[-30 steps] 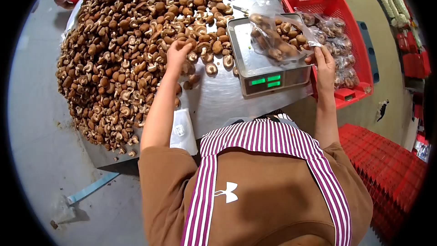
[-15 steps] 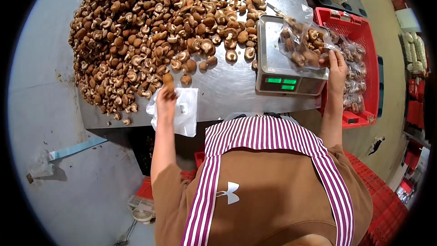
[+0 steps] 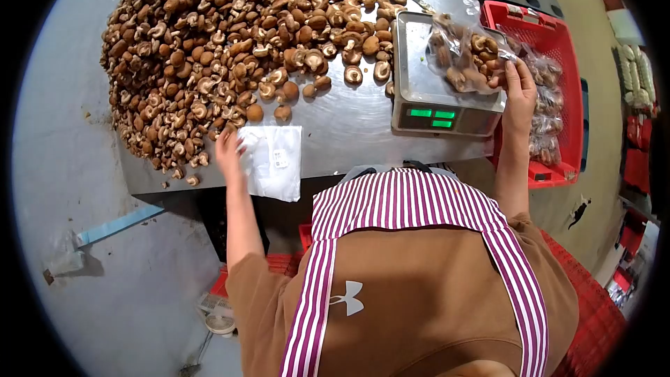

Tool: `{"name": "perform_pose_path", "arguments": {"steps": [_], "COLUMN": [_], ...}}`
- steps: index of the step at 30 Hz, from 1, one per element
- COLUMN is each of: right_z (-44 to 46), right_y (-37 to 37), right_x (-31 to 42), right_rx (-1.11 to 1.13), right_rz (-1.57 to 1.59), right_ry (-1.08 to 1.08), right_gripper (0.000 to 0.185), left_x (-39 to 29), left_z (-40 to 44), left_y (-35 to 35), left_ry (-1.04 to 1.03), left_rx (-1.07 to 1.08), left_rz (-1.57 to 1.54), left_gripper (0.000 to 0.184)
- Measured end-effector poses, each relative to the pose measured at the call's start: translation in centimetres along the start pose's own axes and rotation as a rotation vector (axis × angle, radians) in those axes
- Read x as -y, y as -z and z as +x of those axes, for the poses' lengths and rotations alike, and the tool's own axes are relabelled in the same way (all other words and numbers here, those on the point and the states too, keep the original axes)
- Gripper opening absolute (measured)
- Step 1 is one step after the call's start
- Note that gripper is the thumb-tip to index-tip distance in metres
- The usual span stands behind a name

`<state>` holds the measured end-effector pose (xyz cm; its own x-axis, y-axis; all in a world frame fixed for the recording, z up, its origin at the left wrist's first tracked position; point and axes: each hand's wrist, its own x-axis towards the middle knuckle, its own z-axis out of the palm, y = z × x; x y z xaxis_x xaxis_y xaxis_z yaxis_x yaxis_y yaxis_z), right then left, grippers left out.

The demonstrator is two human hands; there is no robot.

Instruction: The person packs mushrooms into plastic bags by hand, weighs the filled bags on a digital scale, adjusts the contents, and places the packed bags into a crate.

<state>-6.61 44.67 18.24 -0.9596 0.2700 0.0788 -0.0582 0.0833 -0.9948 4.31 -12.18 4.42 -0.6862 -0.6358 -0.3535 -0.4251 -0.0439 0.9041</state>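
Note:
My right hand (image 3: 520, 94) pinches the edge of a clear plastic bag of shiitake mushrooms (image 3: 464, 63), which rests on the pan of a digital scale (image 3: 419, 91). Green digits glow on the scale's front. At the lower edge of a large heap of loose shiitake mushrooms (image 3: 202, 63) is my left hand (image 3: 229, 150), slightly blurred, fingers apart and fingertips close to the mushrooms. Beside it, a white plastic bag with a label (image 3: 276, 164) lies flat over the table's front edge.
The metal table (image 3: 342, 136) carries the heap and the scale. To the right stands a red crate (image 3: 572, 126) with several packed bags of mushrooms (image 3: 546, 108). A few single mushrooms (image 3: 283, 113) lie between the heap and the white bag.
My left hand has moved left and away from the white bag, to the heap's lower edge. My right hand keeps hold of the clear bag on the scale. The view has shifted slightly.

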Motion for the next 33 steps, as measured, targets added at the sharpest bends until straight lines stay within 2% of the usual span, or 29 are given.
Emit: {"name": "perform_pose_path", "arguments": {"steps": [1, 3, 4, 5, 7, 8, 10, 15, 17, 18, 19, 20, 22, 23, 24, 25, 26, 27, 29, 30, 33], "right_z": [-0.4, -1.0, -1.3, -1.5, -2.1, -2.2, -2.9, -3.2, -3.5, -3.9, -4.5, -5.4, -7.5, -8.3, -9.0, -9.9, -10.6, -11.4, -12.2, -12.3, -12.3], "right_y": [-0.1, 0.2, 0.5, 0.9, 2.3, 2.8, 3.7, 5.7, 5.5, 5.2, 4.2, 2.9, -0.7, -1.4, -3.0, -4.3, -5.3, -5.9, -6.5, -6.2, -5.6], "right_x": [0.7, 1.3, 1.4, 1.5, 0.8, 0.4, 0.1, -0.1, 0.9, 1.4, 2.5, 3.0, 3.5, 1.4, 1.6, -0.6, -1.7, -2.7, -3.2, -3.1, -3.3], "right_rx": [0.000, -0.032, -0.030, -0.030, -0.039, -0.088, -0.229, -0.403, -0.456, -0.461, -0.401, -0.317, 0.009, 0.274, 0.485, 0.614, 0.696, 0.705, 0.720, 0.757, 0.796], "right_rz": [-0.006, -0.011, -0.009, -0.008, -0.055, -0.051, -0.066, -0.031, -0.013, -0.054, -0.045, -0.012, -0.009, -0.187, -0.282, -0.328, -0.503, -0.509, -0.337, -0.341, -0.380], "right_ry": [0.009, 0.002, 0.011, 0.019, 0.007, -0.010, -0.085, 0.006, 0.095, 0.131, 0.162, 0.152, 0.023, 0.037, -0.055, 0.021, 0.091, 0.165, 0.093, 0.008, -0.020], "right_gripper": [0.021, 0.021, 0.021, 0.021, 0.021, 0.022, 0.027, 0.027, 0.025, 0.022, 0.021, 0.021, 0.024, 0.032, 0.042, 0.049, 0.056, 0.057, 0.058, 0.056, 0.057], "left_x": [0.4, 2.0, -0.3, 0.2, 0.1, 0.8, 0.4, 0.4, 0.6, 0.5, -1.3, -3.1, -5.4, -6.0, -6.4, -6.7, -6.9, -7.0, -5.4, -4.9, -5.1], "left_z": [1.1, 3.5, 2.1, 3.0, 2.4, 3.0, 3.0, 2.9, 2.4, 1.8, -0.4, -3.1, -8.1, -10.3, -12.4, -14.1, -15.5, -16.6, -17.0, -17.1, -17.3], "left_y": [-3.0, -7.9, -10.4, -12.2, -14.9, -15.8, -16.9, -17.2, -17.2, -17.1, -17.5, -18.0, -19.4, -20.1, -20.7, -21.1, -21.5, -21.8, -22.1, -22.1, -22.0], "left_ry": [-0.107, -0.486, -0.518, -0.767, -0.780, -0.789, -0.787, -0.800, -0.718, -0.578, -0.222, -0.151, -0.012, 0.056, 0.140, 0.225, 0.309, 0.396, 0.453, 0.456, 0.447], "left_rx": [0.086, 0.192, 0.152, 0.117, 0.090, 0.103, 0.112, 0.156, 0.202, 0.288, 0.402, 0.489, 0.698, 0.822, 0.949, 1.074, 1.139, 1.201, 1.279, 1.279, 1.292], "left_rz": [0.096, 0.453, 0.732, 0.885, 1.160, 1.198, 1.167, 0.927, 0.657, 0.509, 0.309, 0.229, 0.114, 0.076, 0.050, 0.023, -0.017, -0.059, -0.079, -0.061, -0.012], "left_gripper": [0.041, 0.040, 0.047, 0.051, 0.053, 0.052, 0.050, 0.045, 0.044, 0.042, 0.037, 0.036, 0.037, 0.039, 0.041, 0.043, 0.044, 0.044, 0.042, 0.042, 0.040]}}
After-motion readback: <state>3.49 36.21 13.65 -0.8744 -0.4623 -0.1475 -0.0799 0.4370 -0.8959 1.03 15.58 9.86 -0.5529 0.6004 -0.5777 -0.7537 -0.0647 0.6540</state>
